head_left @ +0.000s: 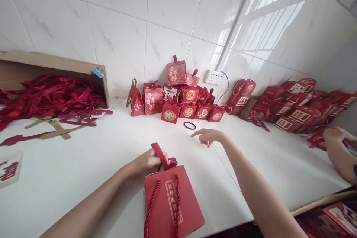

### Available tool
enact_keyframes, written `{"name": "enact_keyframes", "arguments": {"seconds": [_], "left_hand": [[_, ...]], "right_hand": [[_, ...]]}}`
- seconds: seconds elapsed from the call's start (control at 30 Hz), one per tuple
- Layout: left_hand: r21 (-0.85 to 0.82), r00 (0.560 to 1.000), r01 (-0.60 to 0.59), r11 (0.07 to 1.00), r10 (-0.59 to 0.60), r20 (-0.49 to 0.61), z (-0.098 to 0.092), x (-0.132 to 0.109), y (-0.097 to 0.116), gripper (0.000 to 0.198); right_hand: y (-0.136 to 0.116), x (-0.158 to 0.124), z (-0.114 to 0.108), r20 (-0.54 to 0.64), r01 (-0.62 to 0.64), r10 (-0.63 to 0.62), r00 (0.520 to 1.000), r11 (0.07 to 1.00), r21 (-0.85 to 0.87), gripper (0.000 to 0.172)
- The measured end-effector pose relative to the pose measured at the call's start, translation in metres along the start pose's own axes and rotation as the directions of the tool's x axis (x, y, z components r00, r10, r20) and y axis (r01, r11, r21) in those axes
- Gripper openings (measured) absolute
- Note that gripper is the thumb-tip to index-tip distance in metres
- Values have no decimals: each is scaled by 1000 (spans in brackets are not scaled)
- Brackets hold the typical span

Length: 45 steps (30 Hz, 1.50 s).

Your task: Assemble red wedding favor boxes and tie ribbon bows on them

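In the head view, a red gift box (189, 193) with twisted rope handles and gold lettering stands close to me at the table's front. At its far top edge my left hand (154, 161) is closed around a dark red ribbon (159, 152); its fingertips are partly hidden behind the ribbon. My right hand (208, 137) hovers over the white table, index finger stretched out and the other fingers loosely curled, with nothing in it. Just beyond that fingertip lies a black elastic band (189, 125), apart from the hand.
Small red gift boxes (170, 113) are stacked against the tiled wall, beside a power strip (214, 77). A cardboard box (55, 61) spills red ribbons (55, 93) at left. More red boxes (301, 117) are piled at right, where another person's hand (334, 135) works.
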<state>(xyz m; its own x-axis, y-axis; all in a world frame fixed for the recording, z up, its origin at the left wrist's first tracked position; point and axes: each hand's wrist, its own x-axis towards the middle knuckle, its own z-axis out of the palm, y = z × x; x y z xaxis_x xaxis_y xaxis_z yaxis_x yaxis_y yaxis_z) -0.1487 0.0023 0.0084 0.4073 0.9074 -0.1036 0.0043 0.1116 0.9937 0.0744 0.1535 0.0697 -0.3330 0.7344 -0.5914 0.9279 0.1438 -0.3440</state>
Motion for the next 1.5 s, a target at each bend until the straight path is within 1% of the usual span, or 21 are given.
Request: {"name": "enact_keyframes", "arguments": {"seconds": [0.1, 0.2, 0.23, 0.27, 0.33, 0.43, 0.5, 0.67, 0.77, 0.87, 0.93, 1.0, 1.03, 1.13, 1.23, 1.3, 1.33, 1.37, 1.43, 1.47, 1.5], "left_hand": [[-23, 1000, 15, 1000, -15, 22, 1, 1, 0, 16], [-93, 1000, 10, 996, -9, 13, 5, 1, 5, 15], [-113, 1000, 0, 994, 0, 3, 6, 1, 7, 16], [-127, 1000, -7, 992, 7, -4, 7, 1, 9, 16], [-137, 1000, -13, 991, 12, -10, 7, 1, 13, 14], [-125, 1000, -14, 992, 13, -14, 5, 3, 14, 12], [-114, 1000, -22, 993, 21, -11, 3, 4, 13, 13], [-66, 995, -90, 994, 87, -48, -5, 12, 6, 15], [-31, 977, -132, 991, 124, -173, -3, 14, 6, 14], [-66, 950, -112, 991, 87, -301, 4, 10, 10, 16], [-115, 921, -151, 982, 97, -378, 9, 6, 13, 17], [-135, 890, -211, 968, 133, -436, 9, 4, 14, 19], [-131, 876, -245, 961, 162, -455, 8, 4, 14, 22], [-123, 835, -353, 928, 252, -489, 1, 4, 16, 43], [-112, 796, -414, 903, 300, -525, -2, 4, 17, 62], [-17, 738, -461, 887, 372, -562, 1, 2, 16, 63], [81, 668, -500, 862, 444, -597, 3, 1, 15, 62], [216, 564, -541, 812, 542, -623, 6, -1, 13, 60], [516, 307, -576, 633, 753, -582, 10, -5, 10, 61], [623, 213, -567, 539, 826, -521, 11, -6, 8, 63], [680, 179, -558, 476, 869, -461, 11, -7, 7, 65]], "right_hand": [[7, -13, -31, 18, -127, 129, 991, 988, -87, 39], [11, -56, -63, 88, -187, 202, 975, 970, -153, 9], [12, -75, -72, 117, -148, 165, 979, 979, -141, 4], [11, -94, -80, 123, -34, 47, 991, 994, -108, 7], [10, -130, -87, 98, 77, -63, 993, 986, -146, 11], [11, -165, -80, 42, 173, -168, 985, 959, -225, 13], [13, -171, -66, 40, 211, -207, 977, 948, -238, 17], [-1, -139, -29, 99, 321, -306, 947, 912, -256, 31], [-26, -95, -7, 128, 403, -386, 914, 900, -168, 39], [-51, -50, 25, 61, 483, -483, 873, 875, 12, 46], [-59, -28, 51, -82, 605, -600, 796, 783, 147, 51], [-58, -13, 74, -209, 702, -676, 706, 632, 327, 49], [-56, -10, 83, -238, 706, -681, 692, 570, 421, 46], [-47, -9, 93, -220, 632, -671, 708, 463, 622, 32], [-47, -15, 91, -179, 586, -659, 730, 469, 661, 20], [-50, -17, 90, -198, 589, -635, 747, 495, 639, 18], [-52, -16, 90, -244, 601, -612, 752, 485, 635, 21], [-54, -15, 90, -314, 620, -581, 751, 455, 640, 26], [-56, -12, 90, -479, 670, -494, 725, 350, 654, 36], [-56, -10, 90, -548, 694, -447, 707, 287, 660, 40], [-55, -8, 89, -598, 712, -411, 688, 224, 665, 43]]}}
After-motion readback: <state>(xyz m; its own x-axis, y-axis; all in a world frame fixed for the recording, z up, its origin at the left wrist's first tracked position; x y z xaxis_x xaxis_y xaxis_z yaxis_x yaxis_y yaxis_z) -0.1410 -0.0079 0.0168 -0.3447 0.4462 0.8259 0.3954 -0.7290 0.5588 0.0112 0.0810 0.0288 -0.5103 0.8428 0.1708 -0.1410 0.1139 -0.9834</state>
